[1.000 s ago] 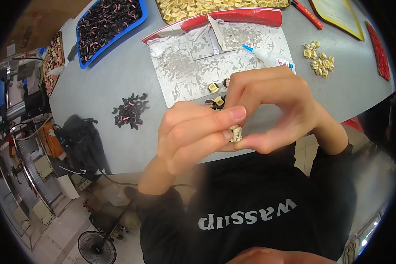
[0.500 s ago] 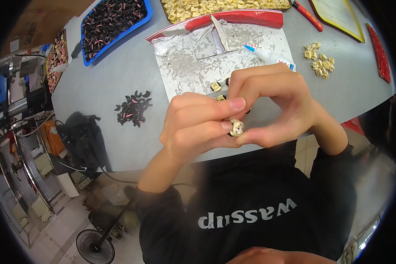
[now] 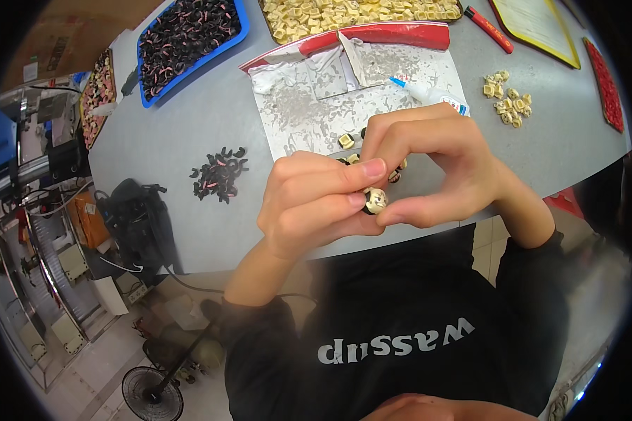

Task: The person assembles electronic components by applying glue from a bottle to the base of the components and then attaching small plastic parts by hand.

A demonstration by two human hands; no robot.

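A small cream doll head with dark markings and a black part along its left side is pinched at the fingertips. My left hand grips it from the left, fingers closed. From the right, my right hand curves round with its thumb against the piece; its other fingertips meet my left fingers and are partly hidden. Just beyond the hands, a cream-and-black piece lies on the paper, and more such pieces show partly behind my fingers.
A white squeeze bottle with blue tip lies on the stained paper sheet. Black curved pieces are heaped left, cream pieces right. Beyond stand a blue tray of black pieces, a tray of cream cubes and a red marker.
The doll head has turned a little between my fingertips, showing a rounder side. Both hands keep nearly the same place and grip. The whole view has shifted slightly.
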